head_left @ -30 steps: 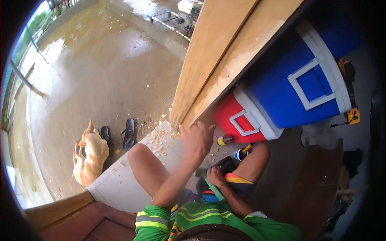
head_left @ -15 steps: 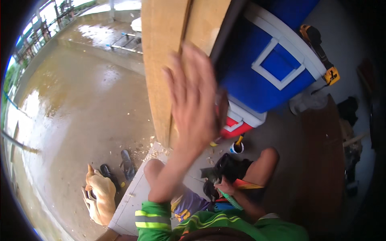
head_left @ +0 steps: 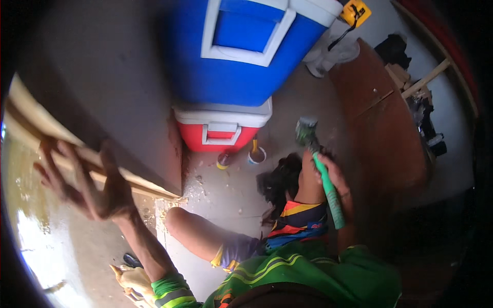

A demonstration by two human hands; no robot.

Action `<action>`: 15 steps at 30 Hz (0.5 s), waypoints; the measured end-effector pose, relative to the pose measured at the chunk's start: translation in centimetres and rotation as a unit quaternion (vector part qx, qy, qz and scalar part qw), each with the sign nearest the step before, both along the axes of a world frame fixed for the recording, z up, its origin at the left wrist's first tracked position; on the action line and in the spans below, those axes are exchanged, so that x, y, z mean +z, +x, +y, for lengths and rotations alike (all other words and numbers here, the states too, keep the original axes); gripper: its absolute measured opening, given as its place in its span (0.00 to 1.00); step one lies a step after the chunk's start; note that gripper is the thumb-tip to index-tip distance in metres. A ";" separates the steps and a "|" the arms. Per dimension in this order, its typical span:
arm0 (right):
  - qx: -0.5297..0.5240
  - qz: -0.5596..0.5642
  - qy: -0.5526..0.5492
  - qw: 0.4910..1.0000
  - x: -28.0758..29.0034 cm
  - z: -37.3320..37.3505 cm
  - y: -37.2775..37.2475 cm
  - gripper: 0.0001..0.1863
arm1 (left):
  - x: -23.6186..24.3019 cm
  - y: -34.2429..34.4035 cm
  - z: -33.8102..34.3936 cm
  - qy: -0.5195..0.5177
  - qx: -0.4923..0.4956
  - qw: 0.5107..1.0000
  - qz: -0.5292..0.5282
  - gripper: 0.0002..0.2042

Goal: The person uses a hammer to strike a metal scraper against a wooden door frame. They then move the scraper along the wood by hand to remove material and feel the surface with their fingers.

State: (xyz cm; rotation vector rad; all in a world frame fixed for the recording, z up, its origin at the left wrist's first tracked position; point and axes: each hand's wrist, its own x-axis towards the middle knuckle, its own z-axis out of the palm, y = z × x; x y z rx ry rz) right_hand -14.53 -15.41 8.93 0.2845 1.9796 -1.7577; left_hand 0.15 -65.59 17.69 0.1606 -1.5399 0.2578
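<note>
My left hand [head_left: 97,185] has its fingers spread at the pale wooden edge [head_left: 138,186] of an upright door [head_left: 123,87]; whether they touch the wood is hard to tell. My right hand [head_left: 334,174] is wrapped around the green handle of a hammer [head_left: 333,205], held over my right knee. The hammer's grey head [head_left: 306,131] points away from me, and blur hides its exact shape. Between my legs a black, crumpled thing [head_left: 280,179] lies on the floor.
A blue cooler [head_left: 241,77] sits on a red one [head_left: 192,134] ahead. Two small pots [head_left: 257,155] stand in front, one with a yellow-handled tool. A brown wooden panel [head_left: 380,123] is at right. Wood shavings litter the door's foot. Outside at left lies a dog [head_left: 136,280].
My view has swung right. My left hand has moved from the wooden face, left and down, to the door's edge. The right hand has raised the hammer from my lap to above the knee.
</note>
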 end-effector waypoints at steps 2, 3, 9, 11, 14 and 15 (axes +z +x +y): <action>-0.051 0.013 -0.034 0.998 0.2 1.8 -2.3 0.19 | 0.4 -0.2 0.3 -0.035 -0.016 0.999 0.011 0.23; -0.058 0.018 -0.065 0.996 0.6 2.2 -3.8 0.19 | 1.1 -0.4 1.3 -0.033 -0.011 0.999 0.032 0.22; -0.058 0.069 0.130 0.987 -4.7 7.1 -18.9 0.15 | -1.1 1.0 0.6 -0.005 0.138 0.990 0.004 0.16; -0.020 0.121 0.225 0.967 -10.9 7.6 -24.8 0.17 | -4.5 2.1 -1.1 0.127 0.089 0.986 0.065 0.15; 0.029 0.196 0.316 0.928 -22.3 11.6 -32.8 0.20 | -3.1 -1.7 2.9 0.224 0.115 0.961 0.116 0.13; 0.067 0.211 0.352 0.909 -25.7 12.2 -35.1 0.20 | -3.3 -2.8 3.4 0.208 0.190 0.955 0.089 0.13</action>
